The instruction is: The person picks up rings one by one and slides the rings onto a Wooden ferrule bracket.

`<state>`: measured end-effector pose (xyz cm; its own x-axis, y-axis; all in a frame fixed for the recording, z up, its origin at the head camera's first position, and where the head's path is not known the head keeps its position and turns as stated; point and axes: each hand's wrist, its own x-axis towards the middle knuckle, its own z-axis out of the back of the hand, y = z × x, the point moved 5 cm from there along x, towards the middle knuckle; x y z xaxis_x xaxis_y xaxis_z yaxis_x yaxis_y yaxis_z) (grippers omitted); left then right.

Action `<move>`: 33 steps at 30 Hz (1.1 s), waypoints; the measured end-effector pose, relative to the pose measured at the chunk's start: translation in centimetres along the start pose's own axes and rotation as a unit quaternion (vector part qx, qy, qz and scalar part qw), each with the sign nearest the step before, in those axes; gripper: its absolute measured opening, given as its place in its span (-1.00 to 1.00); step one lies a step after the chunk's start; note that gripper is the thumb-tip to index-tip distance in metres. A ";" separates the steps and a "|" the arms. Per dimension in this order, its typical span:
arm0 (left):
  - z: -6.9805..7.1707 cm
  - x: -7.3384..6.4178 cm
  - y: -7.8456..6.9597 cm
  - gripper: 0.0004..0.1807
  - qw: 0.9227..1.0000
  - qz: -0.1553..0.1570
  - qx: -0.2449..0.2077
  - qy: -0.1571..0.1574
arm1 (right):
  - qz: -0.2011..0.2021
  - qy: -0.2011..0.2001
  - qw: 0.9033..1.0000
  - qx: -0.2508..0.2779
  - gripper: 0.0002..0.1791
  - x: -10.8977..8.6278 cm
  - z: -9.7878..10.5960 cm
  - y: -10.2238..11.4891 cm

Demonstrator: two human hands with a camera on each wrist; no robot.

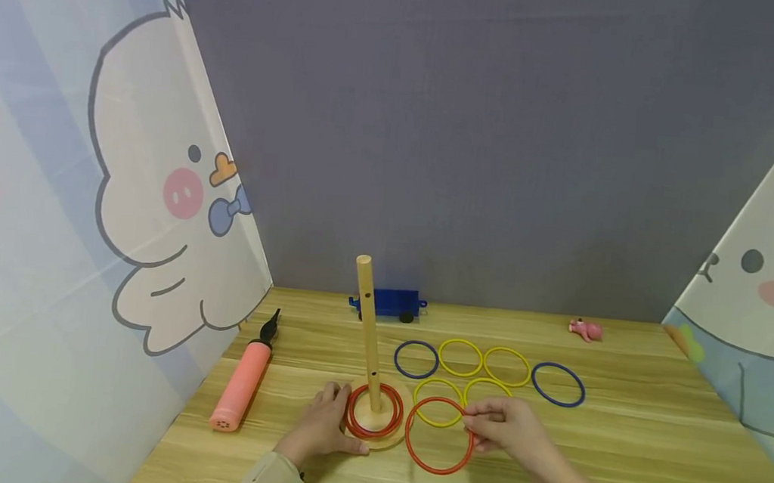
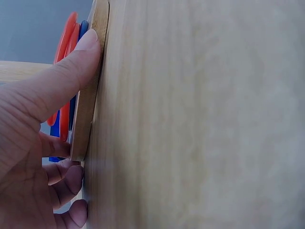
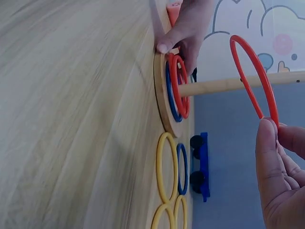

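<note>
Red ring (image 1: 437,471) pinched in your right hand (image 1: 505,427)

Your left hand (image 1: 323,426) grips the edge of the round base (image 1: 383,444), with red rings (image 1: 372,435) around the post (image 1: 369,316), just right of that grip. Farther right, your right hand's narrow pinch holds the raised ring at its right side; the hoop extends left of that pinch, apart from the post.

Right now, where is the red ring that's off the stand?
In the head view, the red ring is pinched in the right hand, just right of the wooden stand.
</note>
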<state>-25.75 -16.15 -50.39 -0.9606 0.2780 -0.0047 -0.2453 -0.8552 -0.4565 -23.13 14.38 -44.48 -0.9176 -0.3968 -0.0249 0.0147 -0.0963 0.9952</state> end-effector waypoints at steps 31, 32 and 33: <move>0.1 0.1 0.0 0.28 1.000 0.003 -0.012 0.007 | 0.042 -0.002 0.998 0.049 -0.67 1.8 -3.6 5.5; 0.0 0.1 0.0 0.28 1.000 0.003 -0.011 0.007 | 0.040 -0.004 0.998 0.050 -0.67 1.9 -3.6 5.7; 0.0 0.1 0.0 0.28 1.000 0.003 -0.010 0.007 | 0.040 -0.007 0.998 0.050 -0.67 1.9 -3.7 5.9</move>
<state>-25.83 -16.14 -50.37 -0.9597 0.2802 -0.0203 -0.2374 -0.8476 -0.4746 -23.32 9.66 -38.97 -0.9202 -0.3875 0.0546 0.0481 0.0266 0.9985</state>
